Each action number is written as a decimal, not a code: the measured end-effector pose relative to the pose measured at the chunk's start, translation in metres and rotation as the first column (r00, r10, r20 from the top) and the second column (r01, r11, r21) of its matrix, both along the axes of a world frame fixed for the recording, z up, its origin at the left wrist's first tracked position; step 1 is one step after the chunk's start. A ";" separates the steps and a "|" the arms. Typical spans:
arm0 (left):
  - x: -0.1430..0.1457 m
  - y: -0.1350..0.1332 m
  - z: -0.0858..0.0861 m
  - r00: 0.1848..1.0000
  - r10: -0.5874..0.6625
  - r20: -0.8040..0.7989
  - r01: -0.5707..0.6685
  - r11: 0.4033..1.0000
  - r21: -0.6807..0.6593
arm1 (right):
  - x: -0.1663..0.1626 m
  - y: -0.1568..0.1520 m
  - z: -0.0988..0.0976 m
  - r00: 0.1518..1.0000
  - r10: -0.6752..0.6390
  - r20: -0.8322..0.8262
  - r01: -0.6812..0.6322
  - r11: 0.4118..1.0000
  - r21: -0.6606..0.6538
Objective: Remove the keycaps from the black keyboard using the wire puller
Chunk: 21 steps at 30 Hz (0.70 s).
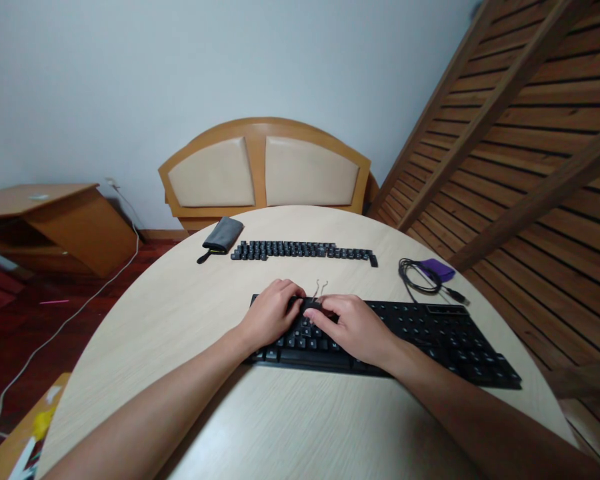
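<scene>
Both hands rest on the black keyboard (385, 337) at the table's (180, 313) six o'clock, left hand (270, 317) steadying keys, right hand (353, 327) in pinched grip on the wire keycap puller (319, 292), which should be lifted straight upward.

Black plastic keyboard (430, 333) | pale wood-grain round table (180, 313) | grey fabric pouch (223, 235) | purple flat device (439, 269) | black loose keycaps (300, 251)

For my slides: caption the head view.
Both hands, left hand and right hand, on a black keyboard, wire keycap puller between.
</scene>
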<state>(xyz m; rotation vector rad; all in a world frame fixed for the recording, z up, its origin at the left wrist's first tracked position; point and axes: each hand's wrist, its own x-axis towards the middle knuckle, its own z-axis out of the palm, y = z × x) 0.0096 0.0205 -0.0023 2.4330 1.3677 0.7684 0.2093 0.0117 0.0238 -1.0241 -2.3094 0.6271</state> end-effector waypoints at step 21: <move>0.000 0.001 -0.002 1.000 -0.008 -0.018 0.008 1.000 0.015 | -0.001 -0.001 -0.014 0.984 -0.003 0.176 -0.044 0.963 0.265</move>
